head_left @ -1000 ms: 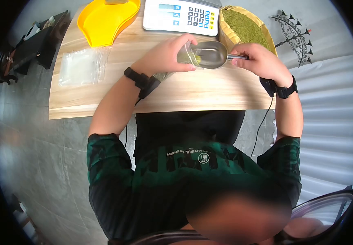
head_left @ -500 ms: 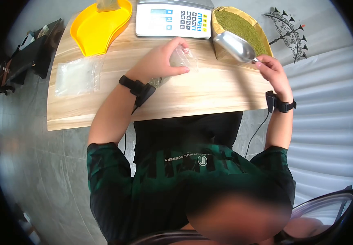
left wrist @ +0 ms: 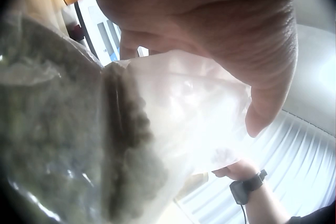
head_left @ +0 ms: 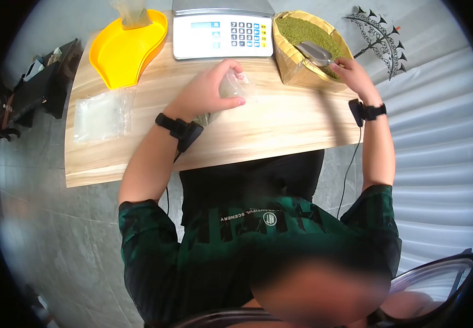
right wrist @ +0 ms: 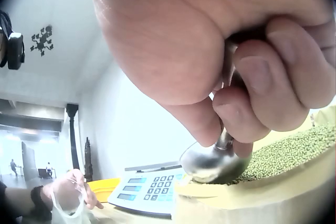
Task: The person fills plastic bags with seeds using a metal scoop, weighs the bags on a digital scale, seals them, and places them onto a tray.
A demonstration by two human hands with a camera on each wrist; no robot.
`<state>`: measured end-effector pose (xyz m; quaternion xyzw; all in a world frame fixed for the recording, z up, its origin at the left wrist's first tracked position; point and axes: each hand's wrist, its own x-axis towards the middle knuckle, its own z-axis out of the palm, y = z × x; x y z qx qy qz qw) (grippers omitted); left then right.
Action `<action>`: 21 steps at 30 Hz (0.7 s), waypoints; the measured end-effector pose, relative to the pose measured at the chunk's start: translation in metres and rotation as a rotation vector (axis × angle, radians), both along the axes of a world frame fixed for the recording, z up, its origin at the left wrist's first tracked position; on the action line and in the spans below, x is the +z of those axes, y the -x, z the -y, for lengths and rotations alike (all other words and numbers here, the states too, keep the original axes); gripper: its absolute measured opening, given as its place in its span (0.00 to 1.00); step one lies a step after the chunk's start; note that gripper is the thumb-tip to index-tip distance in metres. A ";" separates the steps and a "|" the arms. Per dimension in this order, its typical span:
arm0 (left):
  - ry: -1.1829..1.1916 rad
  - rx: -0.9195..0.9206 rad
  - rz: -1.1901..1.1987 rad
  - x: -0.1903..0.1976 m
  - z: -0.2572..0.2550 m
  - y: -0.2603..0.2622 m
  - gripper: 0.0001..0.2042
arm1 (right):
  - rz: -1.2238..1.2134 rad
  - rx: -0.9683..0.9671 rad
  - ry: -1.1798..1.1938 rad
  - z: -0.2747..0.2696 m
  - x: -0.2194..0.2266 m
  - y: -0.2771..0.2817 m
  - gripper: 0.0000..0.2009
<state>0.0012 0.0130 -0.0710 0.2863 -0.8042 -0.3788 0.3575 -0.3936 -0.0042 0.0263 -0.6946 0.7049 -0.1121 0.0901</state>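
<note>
My left hand [head_left: 206, 90] grips a clear plastic bag [head_left: 233, 86] partly filled with green beans, held upright on the wooden table [head_left: 280, 120]; the bag [left wrist: 157, 145] fills the left wrist view under my thumb. My right hand [head_left: 351, 74] grips the handle of a metal scoop [head_left: 314, 53], whose bowl is dipped into the green beans [head_left: 304, 30] in the open brown sack [head_left: 296, 71] at the table's back right. In the right wrist view the scoop [right wrist: 212, 163] sits in the beans [right wrist: 289, 150].
A white digital scale [head_left: 222, 34] stands at the back centre. A yellow tray [head_left: 121, 46] holding a filled bag lies back left. A stack of empty clear bags [head_left: 100, 115] lies at the left. A black ornament [head_left: 375, 33] stands beyond the sack.
My right hand has carried the scoop from the bag's mouth to the right and back, and dipped it into the sack of beans. My left hand stays on the bag.
</note>
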 end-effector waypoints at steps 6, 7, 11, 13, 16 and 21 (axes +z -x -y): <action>-0.007 -0.011 0.013 0.003 -0.001 -0.001 0.26 | 0.066 0.067 0.009 0.047 -0.023 -0.019 0.19; -0.015 -0.012 0.028 0.005 -0.002 -0.002 0.26 | 0.069 0.071 0.013 0.050 -0.027 -0.021 0.19; -0.029 -0.010 0.027 0.009 -0.004 -0.002 0.26 | 0.101 0.072 0.054 0.054 -0.037 -0.028 0.19; -0.006 -0.010 0.039 0.008 -0.004 -0.001 0.26 | 0.121 0.073 0.068 0.051 -0.037 -0.029 0.18; 0.018 -0.001 0.026 0.007 -0.004 -0.002 0.26 | 0.088 0.068 0.067 0.046 -0.038 -0.027 0.18; 0.016 -0.001 0.025 0.007 -0.004 -0.002 0.26 | 0.249 -0.104 0.183 0.024 -0.035 -0.013 0.18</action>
